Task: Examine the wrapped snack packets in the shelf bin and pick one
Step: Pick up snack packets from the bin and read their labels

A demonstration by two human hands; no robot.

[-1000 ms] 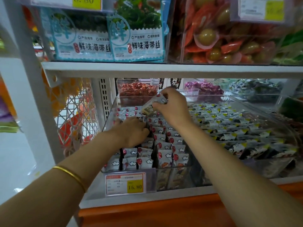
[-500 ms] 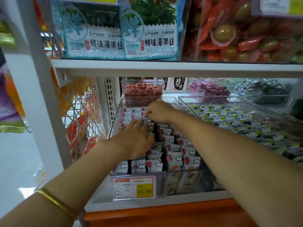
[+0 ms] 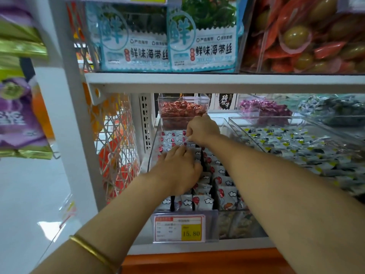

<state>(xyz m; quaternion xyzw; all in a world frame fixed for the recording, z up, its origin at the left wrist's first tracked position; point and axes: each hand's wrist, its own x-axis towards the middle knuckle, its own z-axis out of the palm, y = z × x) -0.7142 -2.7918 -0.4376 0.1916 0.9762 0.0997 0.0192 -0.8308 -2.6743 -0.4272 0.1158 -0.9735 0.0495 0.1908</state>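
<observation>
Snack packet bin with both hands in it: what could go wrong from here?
1. The snack packets stand tightly in rows; the right hand, fingers curled at the back row, may drag neighbours out with one.
2. The left hand lies flat on the packets and could crush or topple them.
3. The right hand's knuckles sit close to the clear tub of red sweets; a lift could bump it.

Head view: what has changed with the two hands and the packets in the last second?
The right hand held one packet up above the bin; it has gone down to the back row, fingers curled among the packets, no packet raised. The left hand stays flat on the left rows.
</observation>
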